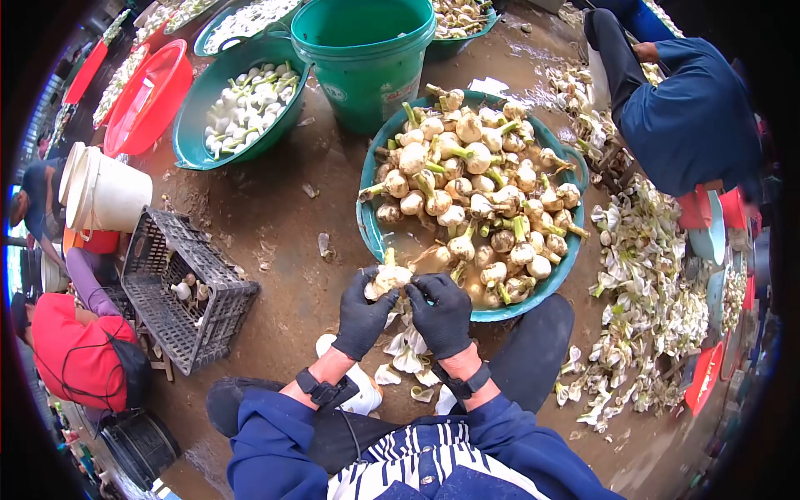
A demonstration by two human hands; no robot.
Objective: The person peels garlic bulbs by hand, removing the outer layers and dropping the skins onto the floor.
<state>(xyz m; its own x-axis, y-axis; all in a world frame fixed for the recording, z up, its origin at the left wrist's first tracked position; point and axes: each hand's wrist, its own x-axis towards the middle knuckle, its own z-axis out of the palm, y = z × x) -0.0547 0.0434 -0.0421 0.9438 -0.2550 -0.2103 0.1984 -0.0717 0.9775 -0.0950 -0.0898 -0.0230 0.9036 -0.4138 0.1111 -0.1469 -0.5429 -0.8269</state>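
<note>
A whitish garlic bulb (388,277) with a short green stem is held between my two gloved hands, just off the near left rim of a teal tub (367,225). My left hand (364,312), in a black glove, is closed round the bulb's left side. My right hand (439,312), gloved the same way, pinches at the bulb's right side with its fingertips. Many unpeeled garlic bulbs (471,158) with cut stems fill the tub, with brownish water among them. Peeled skins (408,354) lie on the floor below my hands.
A green bucket (358,83) and a green basin (187,125) of white bulbs stand beyond. At left are a black crate (187,292), a white bucket (117,192) and a person in red (79,354). At right, a person in blue (692,117) sits near heaped skins (650,283).
</note>
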